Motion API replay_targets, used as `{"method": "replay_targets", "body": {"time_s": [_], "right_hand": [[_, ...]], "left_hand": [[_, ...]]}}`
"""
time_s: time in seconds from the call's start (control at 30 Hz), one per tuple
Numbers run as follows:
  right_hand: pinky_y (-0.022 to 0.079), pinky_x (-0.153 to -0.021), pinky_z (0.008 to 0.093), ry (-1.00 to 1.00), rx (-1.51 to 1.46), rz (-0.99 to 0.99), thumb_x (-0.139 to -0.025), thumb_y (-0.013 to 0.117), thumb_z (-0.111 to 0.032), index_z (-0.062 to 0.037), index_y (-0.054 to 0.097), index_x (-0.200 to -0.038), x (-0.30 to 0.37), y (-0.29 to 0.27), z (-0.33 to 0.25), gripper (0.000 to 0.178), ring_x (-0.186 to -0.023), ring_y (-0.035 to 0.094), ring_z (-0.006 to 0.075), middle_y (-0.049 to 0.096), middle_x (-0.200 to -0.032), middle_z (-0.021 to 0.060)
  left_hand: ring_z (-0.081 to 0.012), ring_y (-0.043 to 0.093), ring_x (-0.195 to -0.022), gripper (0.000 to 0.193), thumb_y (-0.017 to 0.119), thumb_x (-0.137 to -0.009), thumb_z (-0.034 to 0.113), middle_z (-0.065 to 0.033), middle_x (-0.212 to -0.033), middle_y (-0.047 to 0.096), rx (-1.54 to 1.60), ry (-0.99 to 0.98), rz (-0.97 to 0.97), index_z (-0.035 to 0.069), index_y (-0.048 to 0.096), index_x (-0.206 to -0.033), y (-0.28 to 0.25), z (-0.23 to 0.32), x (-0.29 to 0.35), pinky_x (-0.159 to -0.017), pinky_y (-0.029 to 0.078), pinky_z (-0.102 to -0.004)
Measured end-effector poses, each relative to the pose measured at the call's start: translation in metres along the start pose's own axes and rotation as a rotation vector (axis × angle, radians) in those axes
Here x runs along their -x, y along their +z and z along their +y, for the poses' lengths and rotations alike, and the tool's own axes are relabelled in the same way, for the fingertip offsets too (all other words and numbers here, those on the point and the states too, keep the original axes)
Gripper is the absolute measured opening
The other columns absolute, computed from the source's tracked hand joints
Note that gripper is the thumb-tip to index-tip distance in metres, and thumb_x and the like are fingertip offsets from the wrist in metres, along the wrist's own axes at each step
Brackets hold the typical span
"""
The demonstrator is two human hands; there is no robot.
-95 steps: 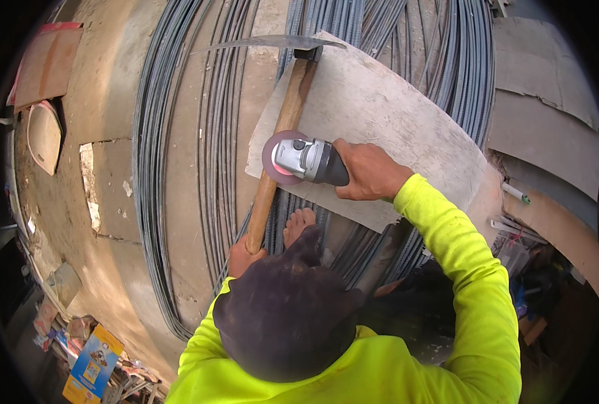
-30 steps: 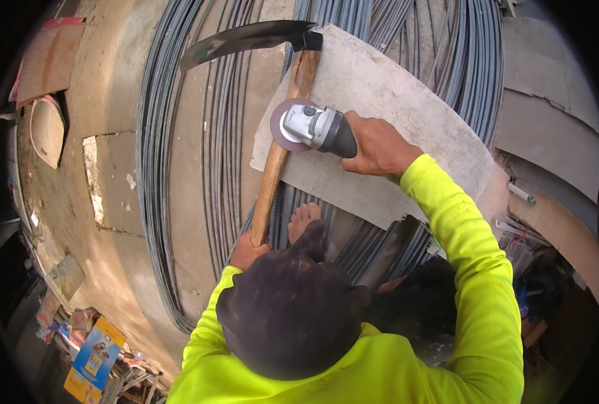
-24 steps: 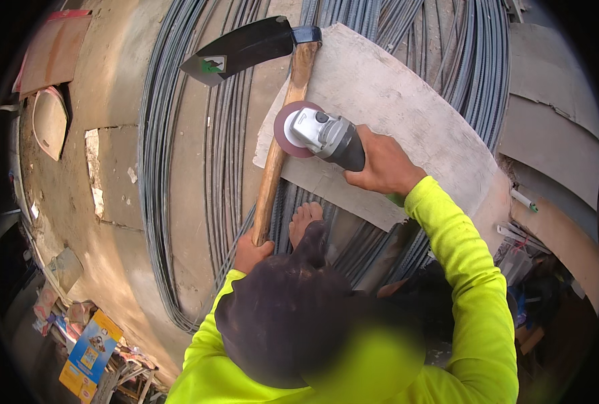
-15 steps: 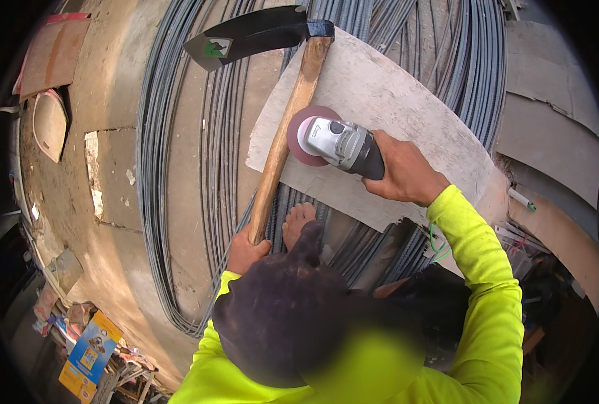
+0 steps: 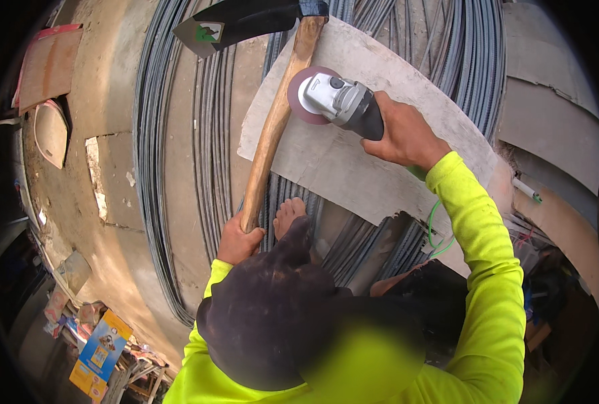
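Note:
My left hand (image 5: 240, 240) is closed round the near end of the wooden handle of a hoe (image 5: 270, 135). The handle runs up and away to a black metal blade (image 5: 245, 24) with a green and white sticker. In my right hand (image 5: 410, 130) is a silver and black angle grinder (image 5: 343, 99), gripped by its body. Its reddish-brown sanding disc (image 5: 295, 95) lies against the right side of the handle, about midway along; whether it presses on the wood I cannot tell. My bare foot (image 5: 289, 214) rests just right of my left hand.
Bundles of steel reinforcing bars (image 5: 153, 161) run along the floor beneath and around. A pale board (image 5: 367, 148) lies over some of them. The grinder's green cord (image 5: 430, 232) loops down below my right forearm. To the left lie a shallow pan-like piece (image 5: 50, 133) and a blue-yellow box (image 5: 101, 353).
My right hand has moved the grinder farther up along the handle, away from me. The hoe and my left hand sit slightly higher and more left in view.

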State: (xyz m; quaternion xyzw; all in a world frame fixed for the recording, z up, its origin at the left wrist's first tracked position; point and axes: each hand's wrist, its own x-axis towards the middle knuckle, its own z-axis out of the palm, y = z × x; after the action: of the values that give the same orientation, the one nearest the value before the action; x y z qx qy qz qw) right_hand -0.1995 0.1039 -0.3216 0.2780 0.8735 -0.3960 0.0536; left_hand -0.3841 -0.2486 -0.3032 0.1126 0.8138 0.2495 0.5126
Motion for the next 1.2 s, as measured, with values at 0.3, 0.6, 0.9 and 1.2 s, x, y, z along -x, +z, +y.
{"method": "replay_targets", "body": {"time_s": [0.3, 0.6, 0.9, 1.2], "right_hand": [[0.054, -0.08, 0.0436, 0.092, -0.013, 0.073, -0.072, 0.079, -0.024, 0.0025, 0.054, -0.122, 0.013, -0.034, 0.016, 0.062, -0.086, 0.069, 0.0406, 0.068, -0.096, 0.0244], [0.053, -0.091, 0.0397, 0.031, -0.187, 0.105, -0.07, 0.084, -0.021, 0.0036, 0.052, -0.133, 0.069, -0.055, 0.001, 0.074, -0.097, 0.071, 0.0376, 0.07, -0.107, 0.023], [0.055, -0.077, 0.0465, -0.062, 0.033, 0.041, -0.073, 0.079, -0.022, 0.003, 0.053, -0.125, 0.091, -0.054, 0.01, 0.063, -0.086, 0.069, 0.0458, 0.068, -0.096, 0.0254], [0.052, -0.077, 0.0492, 0.142, -0.06, 0.276, -0.071, 0.08, -0.027, 0.0046, 0.052, -0.113, 0.094, -0.046, 0.074, 0.059, -0.082, 0.066, 0.0475, 0.066, -0.088, 0.0276]], "left_hand": [[-0.0102, 0.053, -0.067, 0.037, 0.07, -0.08, 0.006, -0.001, -0.073, 0.054, -0.043, 0.088, -0.099, -0.004, 0.063, -0.115, -0.044, 0.035, 0.043, -0.061, 0.045, -0.029], [-0.0136, 0.059, -0.072, 0.025, 0.07, -0.079, 0.01, -0.0042, -0.082, 0.063, 0.014, 0.145, -0.226, 0.0, 0.062, -0.1, -0.049, 0.068, 0.055, -0.07, 0.05, -0.0291], [-0.0091, 0.056, -0.062, 0.029, 0.068, -0.081, 0.007, -0.0016, -0.082, 0.061, 0.042, 0.17, -0.427, -0.001, 0.06, -0.107, -0.005, 0.074, 0.004, -0.057, 0.046, -0.0268], [-0.0094, 0.054, -0.072, 0.023, 0.069, -0.08, 0.008, 0.0004, -0.081, 0.057, -0.048, 0.172, -0.464, 0.001, 0.06, -0.1, -0.011, 0.071, -0.01, -0.066, 0.045, -0.0285]]}}
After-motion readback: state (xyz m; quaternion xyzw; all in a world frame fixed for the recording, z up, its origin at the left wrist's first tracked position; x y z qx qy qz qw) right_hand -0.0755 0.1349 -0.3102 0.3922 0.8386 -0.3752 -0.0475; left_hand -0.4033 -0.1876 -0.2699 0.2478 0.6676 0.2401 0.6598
